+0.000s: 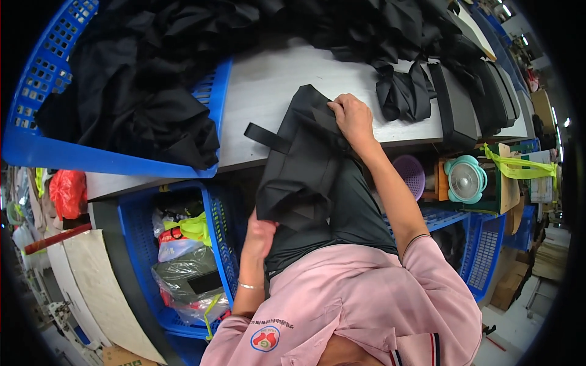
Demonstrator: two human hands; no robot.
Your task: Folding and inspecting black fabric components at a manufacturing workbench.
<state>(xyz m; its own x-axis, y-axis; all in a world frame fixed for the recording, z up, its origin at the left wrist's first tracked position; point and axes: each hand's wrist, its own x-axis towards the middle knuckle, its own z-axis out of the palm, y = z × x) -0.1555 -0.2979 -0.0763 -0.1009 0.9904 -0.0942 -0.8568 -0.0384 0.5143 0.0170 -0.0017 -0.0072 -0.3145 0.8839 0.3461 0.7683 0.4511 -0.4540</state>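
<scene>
A black fabric bag (302, 161), boxy and partly folded, rests over my lap and the table's front edge. From its left side a short black strap sticks out. My right hand (354, 121) pinches the bag's upper right edge between thumb and fingers. At the lower left end, by the crumpled opening, my left hand (261, 235) grips the fabric; most of its fingers are hidden by the cloth. Right of the bag, on the white table (262, 91), lies a crumpled black fabric piece (403, 94).
A blue plastic basket (122, 160) heaped with black fabric stands at the left. More black cloth piles along the back. Boxy black bags (455, 110) stand at the right. Below the table are a blue crate (137, 256) with bagged goods and a small teal fan (465, 178).
</scene>
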